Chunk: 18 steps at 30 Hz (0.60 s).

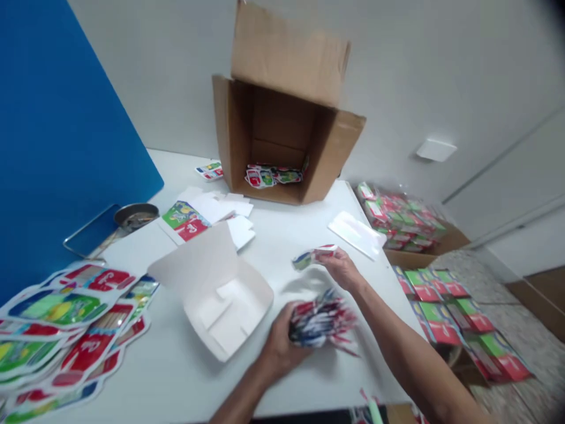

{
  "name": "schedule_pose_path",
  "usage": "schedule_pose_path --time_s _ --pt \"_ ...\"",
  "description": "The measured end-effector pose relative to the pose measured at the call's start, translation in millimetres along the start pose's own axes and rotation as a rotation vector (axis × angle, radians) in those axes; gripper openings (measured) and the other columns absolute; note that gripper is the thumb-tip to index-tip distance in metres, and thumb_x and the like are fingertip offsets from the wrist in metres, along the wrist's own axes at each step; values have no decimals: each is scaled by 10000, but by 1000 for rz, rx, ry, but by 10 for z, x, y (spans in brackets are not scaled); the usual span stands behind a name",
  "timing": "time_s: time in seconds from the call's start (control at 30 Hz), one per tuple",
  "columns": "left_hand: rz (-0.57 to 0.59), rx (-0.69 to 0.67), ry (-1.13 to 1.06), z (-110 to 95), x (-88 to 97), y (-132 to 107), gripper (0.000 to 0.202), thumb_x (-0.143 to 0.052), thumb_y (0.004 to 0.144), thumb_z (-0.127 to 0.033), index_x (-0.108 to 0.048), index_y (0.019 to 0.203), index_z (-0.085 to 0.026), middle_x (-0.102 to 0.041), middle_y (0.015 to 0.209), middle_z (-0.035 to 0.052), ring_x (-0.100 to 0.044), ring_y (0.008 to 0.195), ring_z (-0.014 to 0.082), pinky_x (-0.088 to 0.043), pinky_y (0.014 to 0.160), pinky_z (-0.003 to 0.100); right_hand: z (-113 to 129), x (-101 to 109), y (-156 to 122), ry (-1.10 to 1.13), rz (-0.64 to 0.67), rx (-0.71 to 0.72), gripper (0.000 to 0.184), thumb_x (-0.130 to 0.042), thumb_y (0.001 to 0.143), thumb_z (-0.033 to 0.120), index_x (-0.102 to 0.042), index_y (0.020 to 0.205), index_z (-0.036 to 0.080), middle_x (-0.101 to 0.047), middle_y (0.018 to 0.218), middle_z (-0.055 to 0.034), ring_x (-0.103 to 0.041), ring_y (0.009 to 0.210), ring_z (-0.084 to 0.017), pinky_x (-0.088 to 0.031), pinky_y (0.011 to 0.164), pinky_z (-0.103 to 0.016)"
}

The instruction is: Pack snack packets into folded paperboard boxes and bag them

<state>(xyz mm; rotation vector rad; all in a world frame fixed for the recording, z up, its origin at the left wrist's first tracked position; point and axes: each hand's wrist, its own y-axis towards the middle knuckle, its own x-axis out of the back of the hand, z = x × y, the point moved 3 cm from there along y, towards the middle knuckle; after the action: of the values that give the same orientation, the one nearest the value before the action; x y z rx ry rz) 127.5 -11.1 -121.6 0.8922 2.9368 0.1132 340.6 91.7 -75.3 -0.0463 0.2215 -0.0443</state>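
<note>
My left hand (pixel 282 341) is closed around a thick bundle of thin printed pieces (pixel 324 321), red, white and dark blue. Motion blurs the bundle, and its edges fan out to the right. Above it, my right hand (pixel 342 268) pinches a small printed card (pixel 311 256) in red, white, green and blue, held apart from the bundle. To the left of my left hand stands an open white carton (pixel 260 282), its lid raised and folded flaps inside.
A brown cardboard box (pixel 286 65) at the back holds printed cut-outs (pixel 273 175). Large printed cut-outs (pixel 66 318) overlap at left, near a metal bowl (pixel 136 217). A clear plastic packet (pixel 357 234) lies right. Red-green boxes (pixel 441 321) stand beyond the table's right edge.
</note>
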Motion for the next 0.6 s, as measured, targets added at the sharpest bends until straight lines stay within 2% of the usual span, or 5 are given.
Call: schedule_pose_path --time_s 0.13,0.27,0.43,0.5,0.6 --pt "-113 1 18 -72 -33 -23 630 -835 777 -299 -544 1329 -211 -732 1248 113 -722 1098 299 -587 986 482 -284 4 -521 -11 70 -218 296 -872 672 344 -712 893 229 -789 857 -10 -735 806 -236 -558 843 -382" --pt "-174 -74 175 -149 -26 -48 648 -854 776 -284 -544 1337 -192 -693 1274 139 -692 1156 302 -564 1022 485 -248 28 -689 -1 156 -244 240 -834 671 368 -698 815 232 -777 828 -25 -723 783 -244 -571 792 -374" --pt "-266 -360 432 -251 -26 -44 636 -884 734 -262 -569 1285 -217 -635 1305 119 -332 1534 416 -306 1249 606 -194 -15 -753 67 205 -165 214 -704 750 437 -679 805 232 -762 846 -49 -712 794 -258 -570 809 -404" --pt "-239 -301 354 -224 -35 -32 754 -885 743 -288 -490 1382 -217 -623 1331 125 -425 1481 411 -362 1219 588 -211 -31 -781 95 192 -162 231 -667 767 458 -676 808 231 -759 871 -52 -709 820 -262 -569 825 -407" --pt "-186 -144 177 -152 -50 -33 905 -890 741 -295 -359 1468 -207 -649 1310 141 -677 1193 322 -536 1053 495 -214 -5 -829 31 208 -125 232 -657 781 444 -720 853 232 -769 954 -61 -710 917 -277 -561 880 -408"
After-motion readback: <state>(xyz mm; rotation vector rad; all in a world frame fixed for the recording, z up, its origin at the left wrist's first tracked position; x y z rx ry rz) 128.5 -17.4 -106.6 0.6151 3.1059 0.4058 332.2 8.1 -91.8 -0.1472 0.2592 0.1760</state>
